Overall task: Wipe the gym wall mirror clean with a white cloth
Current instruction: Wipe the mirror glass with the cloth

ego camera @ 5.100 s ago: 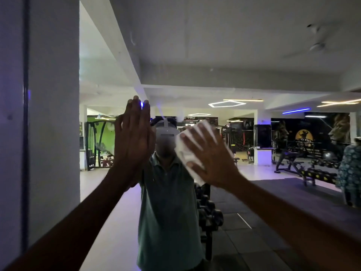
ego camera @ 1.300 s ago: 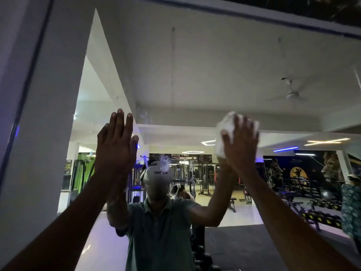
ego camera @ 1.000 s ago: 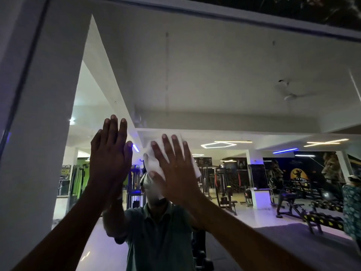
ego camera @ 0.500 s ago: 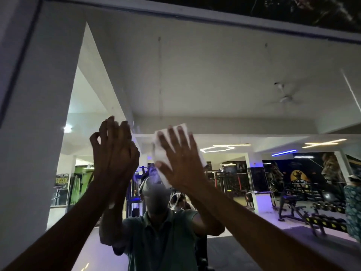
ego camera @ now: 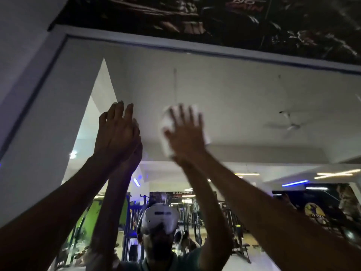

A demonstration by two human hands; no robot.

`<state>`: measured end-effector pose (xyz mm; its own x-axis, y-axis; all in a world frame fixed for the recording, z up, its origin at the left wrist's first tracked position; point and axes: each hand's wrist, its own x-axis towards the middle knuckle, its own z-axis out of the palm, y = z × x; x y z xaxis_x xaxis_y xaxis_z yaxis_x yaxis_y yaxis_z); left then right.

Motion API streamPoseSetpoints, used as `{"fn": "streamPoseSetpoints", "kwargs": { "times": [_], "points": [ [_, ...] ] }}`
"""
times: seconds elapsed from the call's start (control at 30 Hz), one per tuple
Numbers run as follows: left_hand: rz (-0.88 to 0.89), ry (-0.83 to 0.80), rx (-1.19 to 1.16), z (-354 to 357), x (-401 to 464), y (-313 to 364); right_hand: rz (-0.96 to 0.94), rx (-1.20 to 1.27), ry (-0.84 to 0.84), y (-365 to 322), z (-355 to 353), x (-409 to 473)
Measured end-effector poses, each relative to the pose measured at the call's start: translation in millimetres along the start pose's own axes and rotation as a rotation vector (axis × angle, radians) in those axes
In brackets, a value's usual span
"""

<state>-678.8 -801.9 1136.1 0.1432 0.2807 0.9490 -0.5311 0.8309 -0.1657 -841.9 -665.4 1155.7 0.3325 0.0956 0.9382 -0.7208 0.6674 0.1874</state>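
Both arms reach up to the upper part of the wall mirror (ego camera: 244,98), seen from below. At far left, the mirror's pale frame (ego camera: 35,83) runs diagonally up to a corner, then turns along the top edge beneath a dark poster (ego camera: 195,18) with partly legible lettering. The left hand (ego camera: 117,133) lies flat on the glass with fingers straight and close together, its fingertips well short of the top frame; bare glass lies between it and the left frame. Just to its right, apart from it, the right hand (ego camera: 185,133) presses the white cloth (ego camera: 167,132) against the mirror with fingers spread; the hand and cloth are blurred, and the cloth shows at the hand's left side and above the fingertips. A wide stretch of unobstructed glass extends from the cloth to the right border of the view and up to the top frame. Reflected there are a ceiling fan (ego camera: 289,124), strip lights, and gym machines lower down. At bottom centre the reflection shows the person wearing a white headset (ego camera: 159,218), between the two raised forearms.
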Motion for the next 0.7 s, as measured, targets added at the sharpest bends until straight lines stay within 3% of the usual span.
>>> {"fn": "streamPoseSetpoints", "kwargs": {
  "times": [0.07,0.17,0.23,0.3,0.4,0.5,0.7],
  "points": [
    [-0.004,-0.027,0.027,10,1,-9,-0.21,0.026,-0.136,-39,-3,-3],
    [-0.008,-0.037,0.022,23,-11,-14,-0.346,0.042,-0.132,-7,1,13],
    [-0.012,-0.004,0.005,27,-15,-15,-0.251,0.005,-0.053,56,8,33],
    [-0.007,0.024,0.012,28,-15,-17,-0.039,-0.081,-0.008,126,3,53],
    [-0.004,0.021,0.026,28,-16,-16,0.296,-0.156,-0.075,172,3,72],
    [-0.012,0.021,0.036,29,-14,-14,0.437,-0.141,-0.012,122,7,85],
    [0.012,0.027,0.027,25,-15,-16,-0.074,0.032,-0.195,-18,2,30]
  ]
}}
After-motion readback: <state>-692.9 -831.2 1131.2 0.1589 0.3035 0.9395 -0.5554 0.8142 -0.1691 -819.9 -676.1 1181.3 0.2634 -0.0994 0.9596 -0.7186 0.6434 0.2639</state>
